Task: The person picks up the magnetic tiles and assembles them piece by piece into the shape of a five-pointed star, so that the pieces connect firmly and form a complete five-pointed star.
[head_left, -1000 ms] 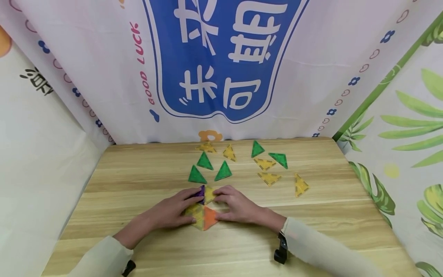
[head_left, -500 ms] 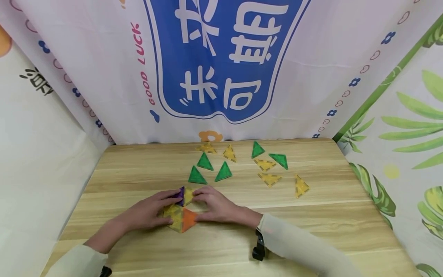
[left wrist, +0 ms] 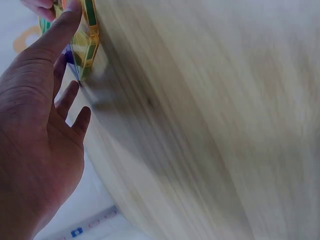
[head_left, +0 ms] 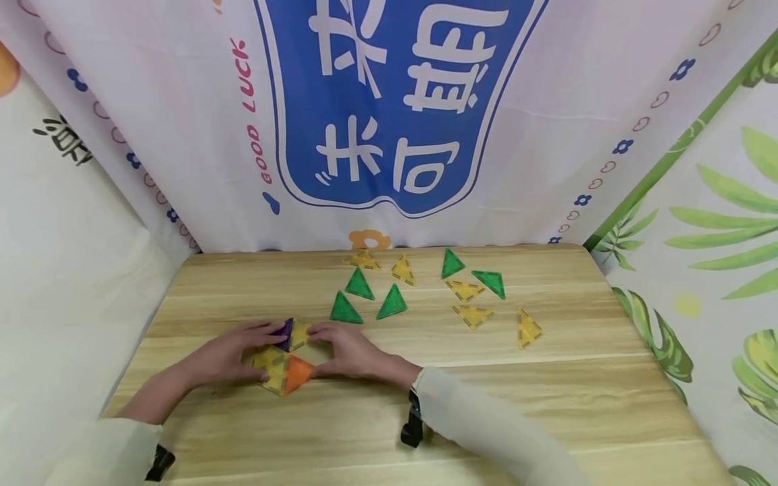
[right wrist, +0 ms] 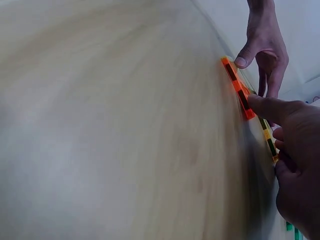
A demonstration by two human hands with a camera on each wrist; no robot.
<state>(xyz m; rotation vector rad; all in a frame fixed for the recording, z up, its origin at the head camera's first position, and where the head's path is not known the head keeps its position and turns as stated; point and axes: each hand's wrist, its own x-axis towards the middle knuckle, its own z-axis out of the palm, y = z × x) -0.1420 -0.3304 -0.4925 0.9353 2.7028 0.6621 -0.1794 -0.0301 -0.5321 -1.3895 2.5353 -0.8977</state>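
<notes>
In the head view a joined group of triangular magnetic tiles lies between both hands at the left of the table. It has a purple tile [head_left: 283,334], a small yellow tile [head_left: 298,333], yellow tiles [head_left: 275,370] at lower left and an orange tile [head_left: 297,373]. My left hand [head_left: 221,354] grips the left side, its fingers over the purple tile and its thumb on the yellow. From the right, my right hand [head_left: 352,351] holds the group, thumb at the orange tile's corner, fingers at the small yellow tile. Shadows fall beside the tiles in both wrist views.
Several loose green tiles [head_left: 346,308] and yellow tiles [head_left: 473,316] are spread over the back middle and right of the wooden table [head_left: 547,412]. A printed curtain [head_left: 535,169] hangs along the table's back edge.
Both hands have moved left across the table, carrying the joined tiles with them, and lately slightly toward the back. The loose tiles have stayed in place.
</notes>
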